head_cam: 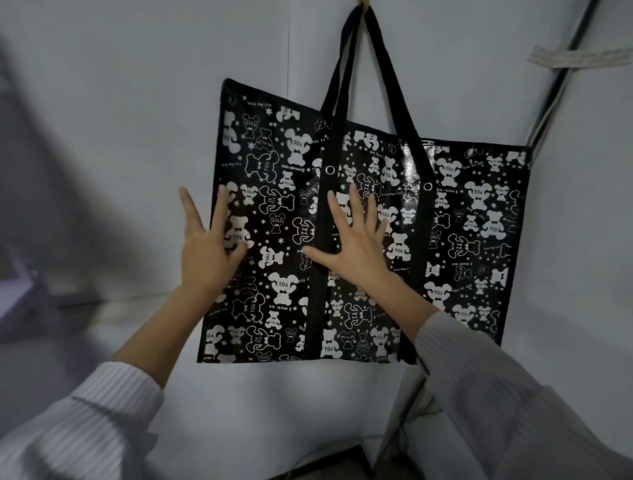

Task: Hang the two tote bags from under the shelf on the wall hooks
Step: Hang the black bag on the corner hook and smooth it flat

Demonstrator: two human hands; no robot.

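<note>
Both hands, left [209, 246] and right [356, 240], press splayed and empty on the hooked [362, 2] bag [462, 240], seemingly light, glossy, crinkly, best lifted by its straps [342, 78].

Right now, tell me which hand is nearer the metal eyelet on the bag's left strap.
Right. The right hand lies flat on the tote bag, fingertips just below the eyelet. The left hand sits farther away, at the bag's left edge.

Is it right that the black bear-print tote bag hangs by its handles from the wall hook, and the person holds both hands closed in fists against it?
Not quite. The head view shows the tote bag hanging by its handles from the hook, but the left hand and right hand are open, fingers spread flat against the bag, not fists.
</note>
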